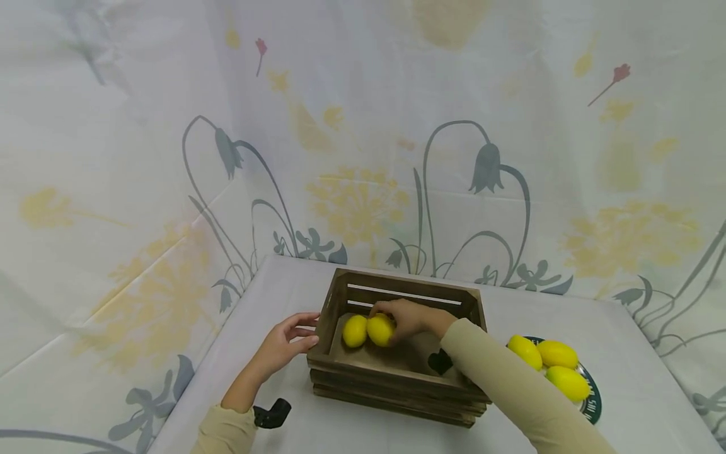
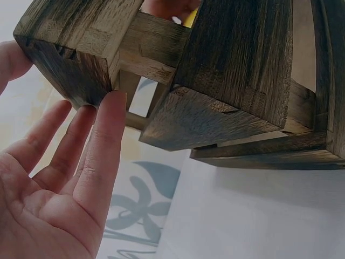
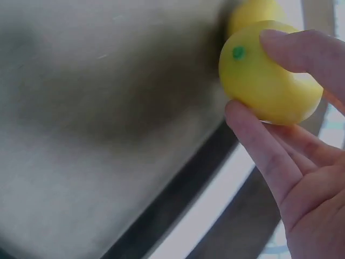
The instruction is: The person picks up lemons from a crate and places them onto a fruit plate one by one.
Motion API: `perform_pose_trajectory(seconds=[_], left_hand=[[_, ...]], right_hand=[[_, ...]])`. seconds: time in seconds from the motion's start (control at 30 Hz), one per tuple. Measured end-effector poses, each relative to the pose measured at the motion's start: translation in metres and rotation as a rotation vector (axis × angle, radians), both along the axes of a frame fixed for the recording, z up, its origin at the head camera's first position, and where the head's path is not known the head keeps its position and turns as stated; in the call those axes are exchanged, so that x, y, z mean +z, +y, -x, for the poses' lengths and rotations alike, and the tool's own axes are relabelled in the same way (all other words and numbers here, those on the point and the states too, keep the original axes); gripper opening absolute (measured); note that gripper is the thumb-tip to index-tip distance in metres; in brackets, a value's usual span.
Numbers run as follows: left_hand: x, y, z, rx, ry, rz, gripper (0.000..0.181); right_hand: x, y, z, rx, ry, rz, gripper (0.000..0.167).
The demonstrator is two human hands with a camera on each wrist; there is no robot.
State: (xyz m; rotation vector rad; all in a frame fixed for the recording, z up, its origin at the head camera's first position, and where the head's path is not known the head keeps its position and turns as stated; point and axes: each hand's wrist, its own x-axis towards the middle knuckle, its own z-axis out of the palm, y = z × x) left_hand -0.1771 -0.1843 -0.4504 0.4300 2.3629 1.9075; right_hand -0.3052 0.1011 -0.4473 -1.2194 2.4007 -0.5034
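A brown slatted wooden crate (image 1: 397, 386) stands on the white table. Inside it, toward the left end, lies one lemon (image 1: 355, 331), and beside it is a second lemon (image 1: 380, 330) that my right hand (image 1: 409, 317) grips between thumb and fingers. In the right wrist view the gripped lemon (image 3: 267, 75) shows a green tip, with the other lemon (image 3: 257, 15) behind it. My left hand (image 1: 283, 343) touches the crate's left end with extended fingertips; the left wrist view shows its fingers (image 2: 105, 145) against the wood (image 2: 70, 70).
To the right of the crate, a plate with a dark green rim (image 1: 593, 403) holds several lemons (image 1: 568, 383). Behind the table hangs a pale curtain (image 1: 363, 126) with a flower print, which also runs along the left side.
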Motion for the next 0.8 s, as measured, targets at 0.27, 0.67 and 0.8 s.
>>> perform_pose_trajectory(seconds=[0.27, 0.67, 0.8], left_hand=[[-0.001, 0.000, 0.002, -0.003, 0.008, 0.003, 0.047], [-0.002, 0.000, 0.003, 0.026, -0.002, 0.049, 0.047], [-0.002, 0.000, 0.002, 0.022, 0.000, 0.044, 0.046]], right_hand=[[0.033, 0.006, -0.005, -0.074, -0.088, 0.233, 0.059], [0.061, 0.027, -0.024, -0.235, -0.142, 0.480, 0.064], [0.063, 0.034, -0.030, -0.281, -0.164, 0.549, 0.065]])
